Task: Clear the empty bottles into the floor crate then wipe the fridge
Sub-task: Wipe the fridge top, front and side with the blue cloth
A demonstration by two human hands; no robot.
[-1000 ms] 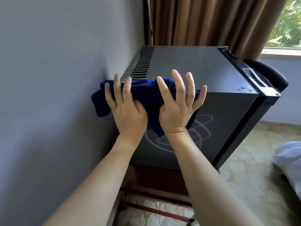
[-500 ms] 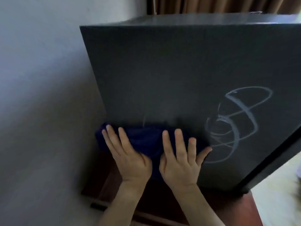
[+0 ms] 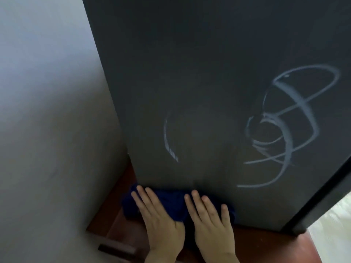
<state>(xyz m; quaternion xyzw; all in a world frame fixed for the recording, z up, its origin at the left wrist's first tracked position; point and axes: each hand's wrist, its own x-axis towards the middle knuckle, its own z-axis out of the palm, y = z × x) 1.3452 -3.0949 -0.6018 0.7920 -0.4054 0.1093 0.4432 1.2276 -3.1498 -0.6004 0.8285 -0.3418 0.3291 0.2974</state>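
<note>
The dark grey side panel of the fridge (image 3: pixel 199 82) fills most of the view. A folded dark blue cloth (image 3: pixel 171 204) lies pressed flat against the panel's bottom edge. My left hand (image 3: pixel 161 224) rests on the cloth's left half, fingers spread. Beside it, my right hand (image 3: pixel 212 226) presses the right half the same way. White looping scribbles (image 3: pixel 284 130) mark the panel's right part, and a short white streak (image 3: pixel 169 143) remains near the middle. No bottles or crate are in view.
A pale wall (image 3: pixel 47 120) stands close on the left, leaving a narrow gap beside the fridge. The fridge sits on a reddish-brown wooden base (image 3: pixel 117 221). The black door edge (image 3: pixel 322 196) runs down the right, with light flooring (image 3: pixel 338 230) beyond it.
Both hands slid the cloth from the fridge's top edge down its side to the bottom edge. My view dropped lower and closer to the panel.
</note>
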